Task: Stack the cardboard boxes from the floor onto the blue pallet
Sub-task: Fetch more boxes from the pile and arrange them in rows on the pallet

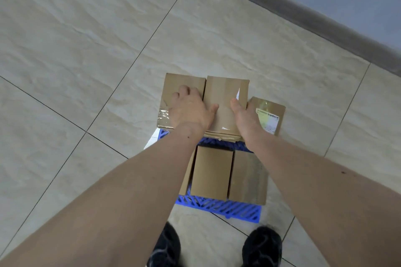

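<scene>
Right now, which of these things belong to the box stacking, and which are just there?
Part of the job:
blue pallet
middle box, held between both hands
left box
labelled box
two nearer boxes
left hand
right hand

Just there:
black shoes
tiled floor
</scene>
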Demonstrator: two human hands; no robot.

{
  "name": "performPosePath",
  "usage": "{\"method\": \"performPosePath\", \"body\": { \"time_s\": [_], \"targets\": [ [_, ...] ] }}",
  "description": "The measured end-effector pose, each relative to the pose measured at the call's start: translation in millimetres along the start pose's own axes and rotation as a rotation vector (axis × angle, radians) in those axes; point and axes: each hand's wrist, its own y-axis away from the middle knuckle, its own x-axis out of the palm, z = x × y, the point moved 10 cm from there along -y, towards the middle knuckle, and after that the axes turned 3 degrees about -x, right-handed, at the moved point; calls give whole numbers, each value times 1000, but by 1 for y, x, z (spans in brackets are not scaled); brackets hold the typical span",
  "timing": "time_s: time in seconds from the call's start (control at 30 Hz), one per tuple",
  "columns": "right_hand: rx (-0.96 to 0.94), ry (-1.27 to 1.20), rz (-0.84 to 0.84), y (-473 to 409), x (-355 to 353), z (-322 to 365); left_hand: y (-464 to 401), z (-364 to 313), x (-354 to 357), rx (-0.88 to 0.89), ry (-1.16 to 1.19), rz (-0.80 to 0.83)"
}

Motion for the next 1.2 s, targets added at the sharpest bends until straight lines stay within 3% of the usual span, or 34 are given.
{"method": "performPosePath", "body": {
  "time_s": [0.27, 0.47, 0.57, 0.7, 0.93, 1.2],
  "targets": [
    [6, 114, 63, -6, 4, -8, 6, -3, 7, 23, -141, -42],
    [38, 108, 29, 11, -15, -7, 11, -4, 6, 4, -88, 49],
    [44, 132, 39, 30, -38, -2, 25, -16, -15, 42, -92, 3],
    [24, 84, 35, 57, -80, 4, 56, -56, -40, 150, -36, -35],
    [-33, 18, -112, 110, -187, 8, 128, -164, -52, 392, -36, 72],
    [7, -77, -289, 166, -329, -55, 241, -291, -18, 595, -201, 225]
  ]
}}
